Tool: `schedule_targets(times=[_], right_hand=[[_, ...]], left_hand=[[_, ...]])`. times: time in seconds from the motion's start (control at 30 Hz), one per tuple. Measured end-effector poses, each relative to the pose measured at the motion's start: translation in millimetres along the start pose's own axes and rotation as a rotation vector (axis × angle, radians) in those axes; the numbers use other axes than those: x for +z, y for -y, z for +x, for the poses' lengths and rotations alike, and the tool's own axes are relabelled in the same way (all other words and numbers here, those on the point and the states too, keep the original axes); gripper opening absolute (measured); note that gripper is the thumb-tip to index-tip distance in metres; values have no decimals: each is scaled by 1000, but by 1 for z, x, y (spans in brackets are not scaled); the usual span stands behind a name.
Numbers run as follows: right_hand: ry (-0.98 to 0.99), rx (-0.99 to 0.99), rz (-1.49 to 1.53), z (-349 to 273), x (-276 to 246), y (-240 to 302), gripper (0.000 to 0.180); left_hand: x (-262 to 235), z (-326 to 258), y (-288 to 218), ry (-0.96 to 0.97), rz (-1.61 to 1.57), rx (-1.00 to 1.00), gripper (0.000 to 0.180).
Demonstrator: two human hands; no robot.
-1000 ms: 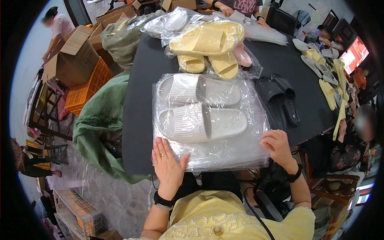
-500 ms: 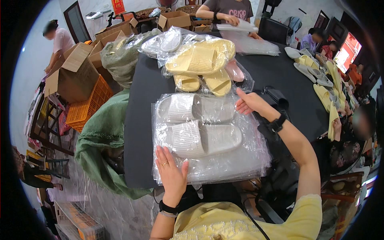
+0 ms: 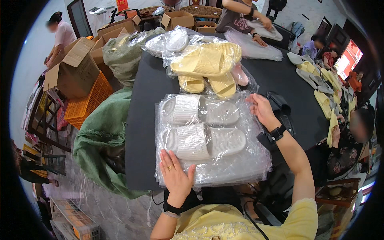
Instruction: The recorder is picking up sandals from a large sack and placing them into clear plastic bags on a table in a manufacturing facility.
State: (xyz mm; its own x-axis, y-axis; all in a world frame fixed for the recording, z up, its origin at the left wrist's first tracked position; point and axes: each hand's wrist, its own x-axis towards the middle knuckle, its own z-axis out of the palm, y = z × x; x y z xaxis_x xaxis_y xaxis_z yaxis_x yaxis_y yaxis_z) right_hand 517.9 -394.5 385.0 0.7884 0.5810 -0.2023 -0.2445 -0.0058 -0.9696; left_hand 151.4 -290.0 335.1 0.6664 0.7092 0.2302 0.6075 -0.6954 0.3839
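A pair of light grey ribbed slippers [image 3: 188, 142] lies side by side in a clear plastic bag [image 3: 256, 148], on top of a stack of similar bags. My left hand [image 3: 176, 176] rests flat on the bag at its near left, fingers stretched along the lower slipper. At the bag's far right corner, my right hand [image 3: 261, 109] has its fingers bent and pinched at the plastic edge. Just beyond lie bagged yellow slippers [image 3: 206, 60], overlapping bagged pale grey ones [image 3: 177, 41] and a pink slipper [image 3: 240, 75].
The black table [image 3: 140, 120] carries a dark object [image 3: 279, 102] right of my right hand. A green sack [image 3: 102, 144] hangs at the left, near an orange crate [image 3: 90, 102] and cardboard box [image 3: 74, 72]. A co-worker [image 3: 240, 20] handles plastic across the table; loose slippers [image 3: 320, 84] line the right.
My right hand has gone from spread beside the bag to fingers bent at its edge. My left hand stays flat on the bag. Across the table, the co-worker has lifted a grey item.
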Motion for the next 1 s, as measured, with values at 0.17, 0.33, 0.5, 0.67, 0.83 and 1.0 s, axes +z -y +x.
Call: schedule_targets(times=[0.17, 0.33, 0.5, 0.67, 0.83, 1.0], right_hand=[[29, -117, -539, 16, -9, 1, 56], [-79, -466, -694, 35, -36, -7, 40], [-469, -840, -1124, 14, -18, -7, 33], [99, -253, -1110, -28, 10, 23, 31], [945, 442, -314, -36, 15, 34, 29], [836, 224, -220, -8, 19, 5, 29]], left_hand=[[0, 0, -1, 2, 6, 4, 86], [1, 0, -5, 9, -3, 2, 86], [1, 1, -2, 8, 7, -2, 86], [-1, 0, -1, 21, 3, -30, 86], [2, 2, -1, 26, -23, -12, 88], [-2, 2, -2, 26, -53, -4, 86]])
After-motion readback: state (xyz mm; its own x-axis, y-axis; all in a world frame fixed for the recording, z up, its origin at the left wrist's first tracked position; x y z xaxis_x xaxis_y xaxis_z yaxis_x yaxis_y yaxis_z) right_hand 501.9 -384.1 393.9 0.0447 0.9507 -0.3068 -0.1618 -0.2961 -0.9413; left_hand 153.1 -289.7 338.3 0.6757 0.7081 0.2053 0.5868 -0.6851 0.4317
